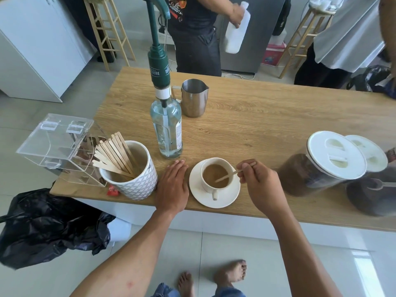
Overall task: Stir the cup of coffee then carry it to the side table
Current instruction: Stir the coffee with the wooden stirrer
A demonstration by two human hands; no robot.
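While the right grip (260, 181) is pinching a thin wooden stirring stick (227, 176) between thumb and curled fingers, the stick's lower end is dipping into the light-brown coffee in the white ceramic cup (209, 188). That cup is standing upright on a round white saucer (199, 196) near the front edge of the pale wooden worktop (257, 116), its handle pointing toward the person. The left grip (173, 187) is lying flat and open on the worktop, holding nothing, between the saucer and a white patterned ceramic pot (139, 185) of wooden sticks.
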